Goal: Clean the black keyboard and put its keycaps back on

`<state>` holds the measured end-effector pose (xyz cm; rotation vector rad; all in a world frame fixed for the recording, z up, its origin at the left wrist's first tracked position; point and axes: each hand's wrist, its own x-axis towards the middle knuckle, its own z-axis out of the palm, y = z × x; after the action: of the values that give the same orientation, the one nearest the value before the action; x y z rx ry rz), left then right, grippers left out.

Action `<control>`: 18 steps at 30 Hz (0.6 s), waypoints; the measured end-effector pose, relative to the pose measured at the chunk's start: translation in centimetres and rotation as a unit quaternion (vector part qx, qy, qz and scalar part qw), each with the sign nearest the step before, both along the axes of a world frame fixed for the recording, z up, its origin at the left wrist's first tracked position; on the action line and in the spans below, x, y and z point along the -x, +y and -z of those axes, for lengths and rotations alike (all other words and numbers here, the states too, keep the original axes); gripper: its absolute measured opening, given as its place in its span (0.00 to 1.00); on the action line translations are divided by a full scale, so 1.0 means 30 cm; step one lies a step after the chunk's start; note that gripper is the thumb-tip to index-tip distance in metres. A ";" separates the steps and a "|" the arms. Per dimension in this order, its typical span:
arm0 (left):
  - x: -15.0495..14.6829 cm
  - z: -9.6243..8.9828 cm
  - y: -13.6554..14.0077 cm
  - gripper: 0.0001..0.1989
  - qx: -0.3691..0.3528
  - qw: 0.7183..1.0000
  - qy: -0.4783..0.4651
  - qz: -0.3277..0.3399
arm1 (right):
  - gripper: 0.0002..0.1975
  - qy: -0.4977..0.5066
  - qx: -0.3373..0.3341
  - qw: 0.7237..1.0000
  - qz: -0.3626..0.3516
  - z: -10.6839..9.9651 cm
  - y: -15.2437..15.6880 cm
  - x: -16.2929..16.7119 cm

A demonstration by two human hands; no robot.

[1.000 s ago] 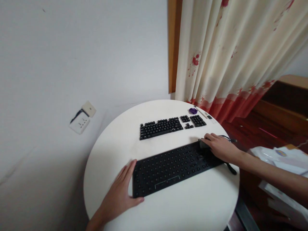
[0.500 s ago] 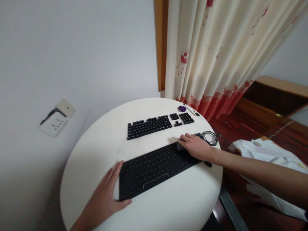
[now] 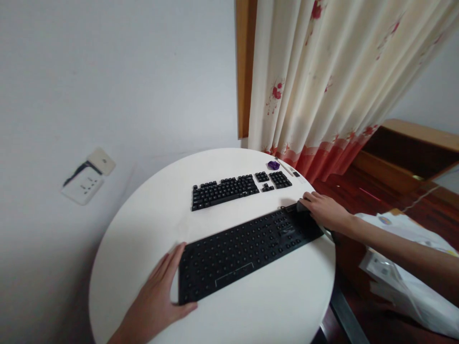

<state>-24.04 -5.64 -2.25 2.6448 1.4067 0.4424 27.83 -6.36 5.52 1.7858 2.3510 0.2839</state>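
A black keyboard base (image 3: 233, 253) without its keycaps lies slantwise on the white round table (image 3: 132, 248). My left hand (image 3: 158, 291) grips its left end, thumb at the near corner and fingers at the far corner. My right hand (image 3: 324, 210) is closed on a grey, cloth-like piece (image 3: 301, 206) at the base's far right end; its exact kind I cannot make out. A glossy smear shows on the base left of this hand. Behind the base, black keycaps (image 3: 225, 192) are laid out in keyboard order, with the number block (image 3: 280, 179) at the right.
A crumpled purple thing (image 3: 273, 165) and a thin white stick-like tool (image 3: 284, 166) lie near the table's back right edge. White plastic bags (image 3: 405, 282) stand beyond the table at right. A curtain (image 3: 304, 95) hangs behind, and a wall socket (image 3: 82, 185) is at left.
My right hand has slid right along the keyboard base with the grey piece, baring the number-pad area. The coiled cable is now mostly hidden. My left hand keeps its hold.
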 end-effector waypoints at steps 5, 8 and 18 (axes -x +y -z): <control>0.000 0.001 0.000 0.62 -0.003 1.000 -0.002 -0.002 | 0.19 0.037 -0.022 0.999 -0.002 -0.018 -0.003 0.047; 0.001 0.000 -0.002 0.61 0.000 1.000 -0.003 -0.002 | 0.24 0.067 -0.011 0.996 -0.052 -0.004 -0.006 0.125; -0.003 -0.004 -0.012 0.63 0.011 1.000 -0.022 -0.008 | 0.23 0.060 -0.021 0.998 0.013 0.070 -0.030 -0.067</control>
<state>-23.96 -5.99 -2.12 2.5912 1.4131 0.4824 29.85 -7.26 3.42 1.9007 2.4184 0.2287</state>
